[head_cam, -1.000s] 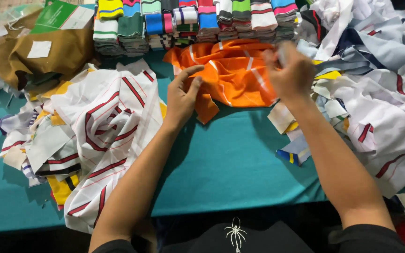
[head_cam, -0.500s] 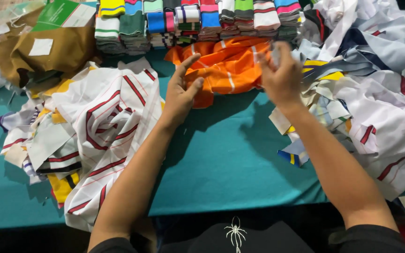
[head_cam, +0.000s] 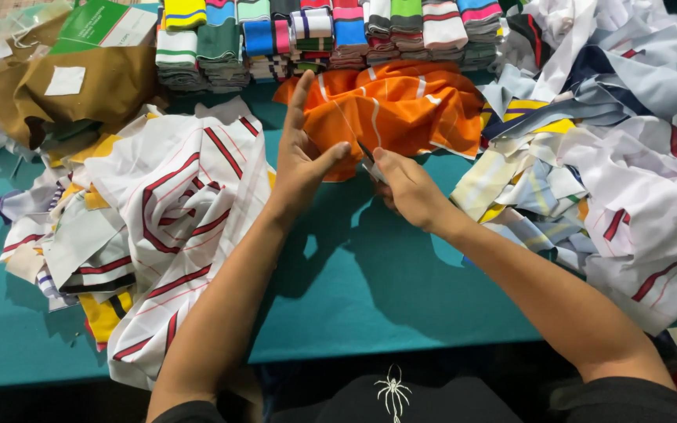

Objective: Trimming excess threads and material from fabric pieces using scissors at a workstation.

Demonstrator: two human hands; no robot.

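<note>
Left hand (head_cam: 303,160) spread flat on orange fabric (head_cam: 401,110); right hand (head_cam: 405,188) gripped small snips (head_cam: 368,160). Risk judged: blade close to thumb, possible nick.

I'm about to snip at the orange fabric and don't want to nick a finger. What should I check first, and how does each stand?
1. Right hand grips a small tool: ok, a thin dark tip shows, its kind cannot be told.
2. Left hand touches the orange fabric: ok, fingers spread.
3. Left thumb clear of the tool tip: not ok, very near.
4. Fabric flat: not ok, crumpled.
5. Teal table bare under hands: ok.
6. Striped white cloth apart from the orange piece: ok.
</note>
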